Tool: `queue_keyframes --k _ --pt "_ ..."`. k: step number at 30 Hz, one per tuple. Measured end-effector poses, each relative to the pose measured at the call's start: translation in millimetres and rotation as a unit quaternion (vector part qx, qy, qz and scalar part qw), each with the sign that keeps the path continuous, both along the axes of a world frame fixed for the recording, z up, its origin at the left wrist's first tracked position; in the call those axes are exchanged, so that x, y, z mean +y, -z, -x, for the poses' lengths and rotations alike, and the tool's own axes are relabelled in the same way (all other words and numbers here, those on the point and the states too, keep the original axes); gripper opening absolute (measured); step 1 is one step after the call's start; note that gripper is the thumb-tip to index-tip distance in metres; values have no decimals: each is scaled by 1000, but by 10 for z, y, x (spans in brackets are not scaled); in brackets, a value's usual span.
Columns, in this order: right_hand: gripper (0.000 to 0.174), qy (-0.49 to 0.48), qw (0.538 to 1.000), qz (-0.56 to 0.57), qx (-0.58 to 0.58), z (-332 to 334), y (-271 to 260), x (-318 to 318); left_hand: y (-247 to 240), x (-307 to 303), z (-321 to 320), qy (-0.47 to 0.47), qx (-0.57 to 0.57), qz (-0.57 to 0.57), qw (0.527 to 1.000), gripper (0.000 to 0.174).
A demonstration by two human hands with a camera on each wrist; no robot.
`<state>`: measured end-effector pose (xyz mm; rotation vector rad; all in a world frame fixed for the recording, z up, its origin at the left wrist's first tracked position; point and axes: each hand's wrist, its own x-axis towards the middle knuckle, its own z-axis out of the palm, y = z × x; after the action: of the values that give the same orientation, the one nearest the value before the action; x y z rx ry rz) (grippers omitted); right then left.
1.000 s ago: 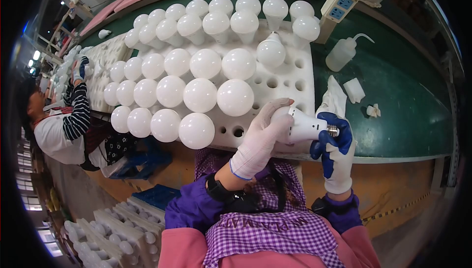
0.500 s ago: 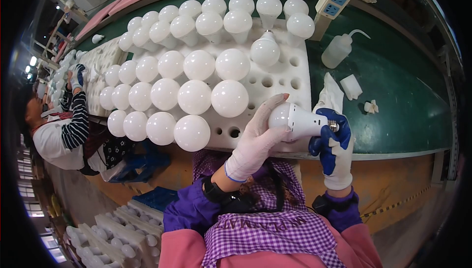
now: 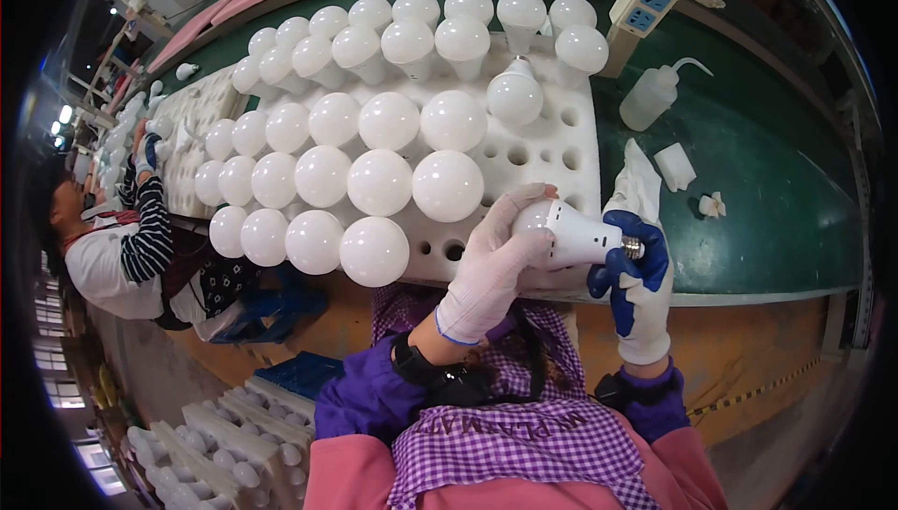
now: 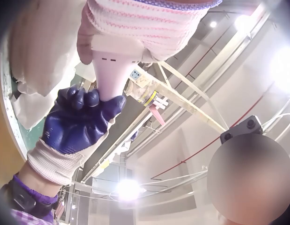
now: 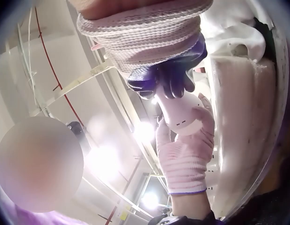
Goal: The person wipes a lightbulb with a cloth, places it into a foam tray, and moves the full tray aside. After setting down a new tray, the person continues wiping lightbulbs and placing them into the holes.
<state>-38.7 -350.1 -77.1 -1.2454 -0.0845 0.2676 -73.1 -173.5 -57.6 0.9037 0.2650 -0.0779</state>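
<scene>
A white light bulb (image 3: pixel 582 238) lies sideways between both hands, over the near right edge of the foam tray (image 3: pixel 552 178). My left hand (image 3: pixel 496 262), in a thin whitish glove, grips its round dome. At the other end my right hand (image 3: pixel 641 276), in a white glove with blue coating, holds the bulb's narrow neck near the metal screw base (image 3: pixel 632 247). In the left wrist view the blue-coated fingers (image 4: pixel 79 122) curl at the neck. The right wrist view has the left hand (image 5: pixel 186 150) cupping the dome from below.
Rows of bulbs (image 3: pixel 388 182) stand in the foam tray, most dome up. Right of it are a squeeze bottle (image 3: pixel 649 100), a white cloth (image 3: pixel 635 182), a white block (image 3: pixel 674 167) and a power socket post (image 3: pixel 645 7). Another person (image 3: pixel 117 239) works at the left.
Both hands keep their hold on the bulb, which stays nearly in place. The whole head view shifts slightly. At the left, the other person's hands have moved a little.
</scene>
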Motion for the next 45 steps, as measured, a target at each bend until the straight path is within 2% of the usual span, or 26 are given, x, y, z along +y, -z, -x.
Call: queue_keyframes --k 2,4,5,11,12,14,17,19,25,27,29,31,32,34,37,39,41,44,45 --pt "35 -5 999 -34 20 -46 34 -44 -5 -7 20 22 -16 3 1000 59" --pt "35 -7 1000 -24 13 -42 -2 -31 81 -12 24 3 -85 2 996 63" --pt "36 -10 1000 -13 6 -38 -22 -20 85 -8 19 3 -85 2 996 63" --pt "36 0 999 14 -46 -3 -17 47 14 -15 -16 -7 -38 9 999 58" --pt "36 1 999 13 -46 4 -18 65 -6 -11 -39 -14 -3 22 1000 57" --pt "28 6 998 37 -46 22 -19 95 -10 -3 -48 -19 33 35 999 55" --pt "30 20 1000 10 1 -29 -98 99 45 4 -56 13 19 -3 1000 57" --pt "29 33 999 14 20 -36 -165 121 118 -28 -45 4 -65 -180 981 71" --pt "23 63 997 35 32 -10 -137 203 310 -108 -52 -67 -173 -250 950 84" --pt "22 79 996 45 24 19 -132 235 338 -96 -61 -75 -168 -277 943 82" --pt "26 82 996 9 44 49 -149 251 343 -93 -72 -84 -164 -304 935 79" --pt "26 70 997 15 28 87 -143 257 329 -103 -84 -129 -163 -341 917 58" --pt "26 58 998 20 12 106 -137 260 293 -101 -89 -131 -162 -341 917 58" --pt "27 70 997 26 -12 166 -63 297 193 -83 -99 -129 -88 -232 960 39" --pt "30 81 995 26 -58 209 -127 342 273 11 -150 -111 -95 -206 968 33" --pt "34 58 996 67 -11 187 -170 304 239 48 -113 -89 -93 -194 973 34" --pt "34 60 996 66 -19 176 -151 308 206 19 -106 -66 -92 -183 976 35" --pt "34 69 995 63 -32 169 -163 334 190 -83 -106 -106 -80 -142 981 43" --pt "33 78 995 59 -38 163 -177 344 176 -69 -95 -80 -79 -138 984 50"
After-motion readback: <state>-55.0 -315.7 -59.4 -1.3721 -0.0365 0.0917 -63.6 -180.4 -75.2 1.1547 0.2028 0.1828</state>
